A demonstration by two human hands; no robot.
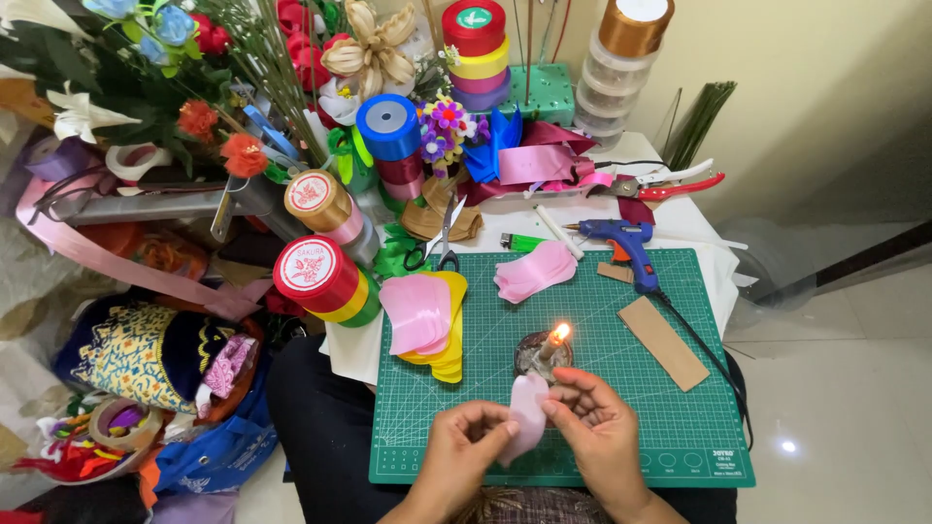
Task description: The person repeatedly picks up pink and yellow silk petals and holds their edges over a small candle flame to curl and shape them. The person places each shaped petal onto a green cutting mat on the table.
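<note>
Both my hands hold one pale pink ribbon petal (527, 412) over the near part of the green cutting mat (641, 408). My left hand (466, 448) pinches its left edge and my right hand (597, 427) pinches its right edge. Just beyond the petal a short lit candle (551, 343) burns in a small dark holder (536, 355). A stack of pink petal pieces (416, 311) lies on yellow ones (449, 359) at the mat's left edge. Another pink pile (534, 272) lies at the mat's far side.
A blue glue gun (623, 245), brown card strip (663, 342), scissors (442, 238), green lighter (522, 243) and red cutters (670, 183) lie around the mat. Ribbon spools (320, 277) and artificial flowers (209, 121) crowd the left and back. Bags (160, 354) sit lower left.
</note>
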